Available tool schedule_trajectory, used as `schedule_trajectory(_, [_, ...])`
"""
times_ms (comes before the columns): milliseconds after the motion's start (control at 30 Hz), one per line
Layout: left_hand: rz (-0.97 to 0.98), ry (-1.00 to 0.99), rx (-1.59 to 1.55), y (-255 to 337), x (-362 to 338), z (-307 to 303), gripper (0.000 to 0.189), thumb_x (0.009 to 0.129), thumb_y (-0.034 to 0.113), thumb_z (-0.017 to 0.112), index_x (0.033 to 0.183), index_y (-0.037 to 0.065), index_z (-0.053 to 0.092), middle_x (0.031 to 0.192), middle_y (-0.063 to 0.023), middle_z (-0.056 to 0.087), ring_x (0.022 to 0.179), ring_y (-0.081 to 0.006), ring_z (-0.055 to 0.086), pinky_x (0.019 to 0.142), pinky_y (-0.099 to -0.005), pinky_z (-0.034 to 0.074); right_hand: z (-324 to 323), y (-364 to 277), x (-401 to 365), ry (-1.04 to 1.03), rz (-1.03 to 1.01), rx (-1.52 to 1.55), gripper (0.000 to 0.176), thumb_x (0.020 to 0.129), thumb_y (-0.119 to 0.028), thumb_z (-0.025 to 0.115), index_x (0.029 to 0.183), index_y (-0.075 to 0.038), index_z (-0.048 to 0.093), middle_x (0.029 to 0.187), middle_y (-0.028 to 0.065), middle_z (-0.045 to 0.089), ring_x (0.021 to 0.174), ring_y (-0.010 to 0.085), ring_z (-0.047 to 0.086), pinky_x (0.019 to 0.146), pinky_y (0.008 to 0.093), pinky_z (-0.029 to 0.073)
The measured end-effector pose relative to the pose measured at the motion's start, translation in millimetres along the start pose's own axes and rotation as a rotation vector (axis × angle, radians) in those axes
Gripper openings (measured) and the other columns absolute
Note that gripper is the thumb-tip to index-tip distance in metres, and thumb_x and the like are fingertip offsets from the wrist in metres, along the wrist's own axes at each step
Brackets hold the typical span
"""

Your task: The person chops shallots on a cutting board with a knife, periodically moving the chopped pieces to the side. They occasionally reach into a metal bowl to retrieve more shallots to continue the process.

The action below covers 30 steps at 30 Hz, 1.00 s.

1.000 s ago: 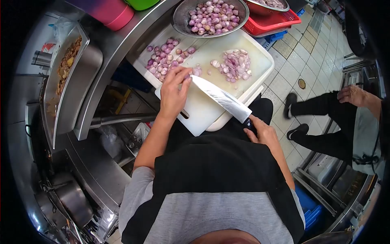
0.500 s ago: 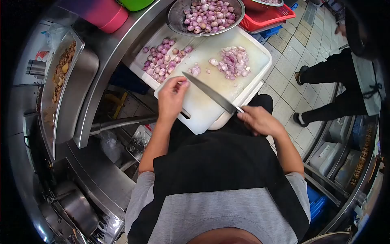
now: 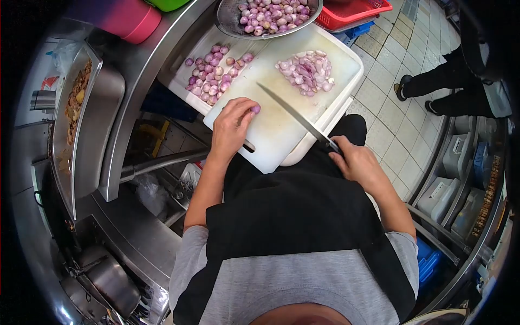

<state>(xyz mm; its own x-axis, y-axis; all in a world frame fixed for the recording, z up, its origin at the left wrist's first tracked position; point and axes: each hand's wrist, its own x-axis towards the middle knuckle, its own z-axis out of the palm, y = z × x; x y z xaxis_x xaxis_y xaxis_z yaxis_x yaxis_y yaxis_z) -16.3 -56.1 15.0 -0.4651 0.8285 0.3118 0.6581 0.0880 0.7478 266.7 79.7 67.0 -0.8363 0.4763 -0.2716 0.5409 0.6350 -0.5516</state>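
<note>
My left hand (image 3: 233,125) is closed on a small purple shallot (image 3: 255,109) over the near left part of the white cutting board (image 3: 271,132). In my right hand (image 3: 355,161) is the handle of a long kitchen knife (image 3: 295,115); its blade slants across the board with the tip to the upper left. Beyond the blade lies a pile of sliced shallots (image 3: 307,73). Whole peeled shallots (image 3: 214,73) sit in the left part of the white tray (image 3: 190,98) under the board.
A metal colander (image 3: 265,35) full of shallots stands at the far edge of the tray. Red baskets (image 3: 352,16) are behind it. To the left, a steel counter edge (image 3: 142,81) carries a pan of cooked food (image 3: 80,103). Another person's legs (image 3: 449,89) are at the right.
The small group of slices near the knife tip has joined the main pile. My right hand and the knife have shifted right, and the shallot in my left hand now shows clearly.
</note>
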Motion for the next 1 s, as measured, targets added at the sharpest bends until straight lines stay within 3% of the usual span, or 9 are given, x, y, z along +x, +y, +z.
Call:
schedule_trajectory(33, [0.02, -0.006, 0.025, -0.8, 0.3, 3.9, 0.018, 0.084, 0.003, 0.069, 0.102, 0.003, 0.07, 0.105, -0.0107, 0.067, 0.087, -0.0228, 0.068, 0.075, -0.0329, 0.055, 8.8, 1.3, 1.0, 0.084, -0.1, -0.054, 0.029, 0.094, -0.025, 0.059, 0.111, -0.003, 0.05, 0.073, 0.02, 0.065, 0.069, 0.0398, 0.065, 0.061, 0.049, 0.051])
schedule_trajectory(167, [-0.044, 0.042, -0.019, 4.8, 3.2, 23.8, 0.016, 0.082, 0.001, 0.07, 0.098, 0.003, 0.07, 0.102, -0.0103, 0.067, 0.087, -0.0234, 0.068, 0.073, -0.0325, 0.055, 14.6, -3.2, 3.9, 0.062, -0.052, -0.168, 0.028, 0.095, -0.025, 0.058, 0.11, -0.004, 0.048, 0.073, 0.0183, 0.065, 0.066, 0.0378, 0.065, 0.056, 0.049, 0.05])
schedule_trajectory(233, [0.068, 0.108, 0.094, 1.0, 5.0, 28.9, 0.015, 0.081, 0.0, 0.07, 0.096, 0.004, 0.071, 0.098, -0.0103, 0.068, 0.083, -0.0241, 0.068, 0.071, -0.0321, 0.055, 6.7, -10.8, -1.0, 0.098, -0.095, -0.216, 0.027, 0.096, -0.026, 0.057, 0.108, -0.005, 0.046, 0.072, 0.0175, 0.064, 0.063, 0.0368, 0.065, 0.053, 0.0474, 0.05])
schedule_trajectory(467, [0.097, 0.121, 0.056, 1.3, 3.4, 26.0, 0.015, 0.081, -0.002, 0.069, 0.095, 0.003, 0.071, 0.096, -0.0107, 0.069, 0.082, -0.0239, 0.068, 0.07, -0.0317, 0.055, 12.0, -19.6, 1.5, 0.02, -0.05, -0.242, 0.027, 0.096, -0.027, 0.055, 0.099, -0.003, 0.044, 0.068, 0.0183, 0.063, 0.061, 0.038, 0.064, 0.053, 0.0474, 0.051])
schedule_trajectory(700, [0.081, 0.11, 0.03, -0.7, 5.7, 25.1, 0.015, 0.081, -0.003, 0.068, 0.095, 0.002, 0.07, 0.096, -0.0109, 0.069, 0.082, -0.0234, 0.069, 0.07, -0.0312, 0.056, 6.1, -15.1, 26.7, 0.059, -0.156, -0.3, 0.028, 0.097, -0.027, 0.054, 0.095, -0.001, 0.043, 0.066, 0.0187, 0.063, 0.059, 0.0377, 0.065, 0.051, 0.0485, 0.05])
schedule_trajectory(900, [0.052, 0.108, 0.009, 0.2, 5.3, 24.8, 0.015, 0.081, -0.004, 0.067, 0.095, 0.003, 0.07, 0.096, -0.0105, 0.069, 0.081, -0.0231, 0.069, 0.069, -0.0309, 0.055, -5.4, -28.3, 5.3, -0.05, -0.021, -0.337, 0.029, 0.097, -0.028, 0.053, 0.093, 0.0, 0.043, 0.064, 0.0194, 0.063, 0.059, 0.0377, 0.065, 0.049, 0.0472, 0.05])
schedule_trajectory(1000, [0.048, 0.108, -0.001, 1.0, 4.9, 25.8, 0.015, 0.082, -0.003, 0.067, 0.095, 0.003, 0.07, 0.096, -0.0103, 0.069, 0.081, -0.0229, 0.069, 0.068, -0.0309, 0.055, 15.6, -14.7, 35.2, 0.017, -0.136, -0.276, 0.03, 0.097, -0.028, 0.054, 0.093, 0.0, 0.043, 0.062, 0.0188, 0.062, 0.059, 0.0377, 0.065, 0.05, 0.0465, 0.05])
